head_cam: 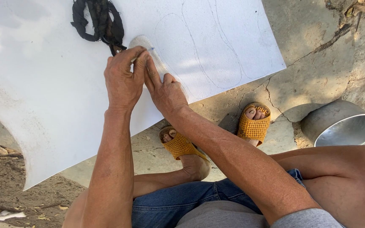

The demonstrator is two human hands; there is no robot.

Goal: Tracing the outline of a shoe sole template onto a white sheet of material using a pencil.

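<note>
A large white sheet [55, 97] lies on the ground, with several pencilled sole-shaped outlines [216, 46] on it. On the sheet rests a pale sole-shaped template [142, 42]. My left hand [123, 80] has thumb and forefinger pinched together at the template's near edge. A small bluish tip shows at the fingertips, and I cannot tell what it belongs to. My right hand [165, 90] presses down on the template with its forefinger stretched along it, touching my left hand. A black cloth-wrapped tool [99, 21] lies just beyond my left hand.
My feet in woven yellow sandals [254, 124] rest on cracked concrete below the sheet's edge. A metal pot [343, 126] lies on its side at the right. Bare earth and dry leaves border the sheet at lower left.
</note>
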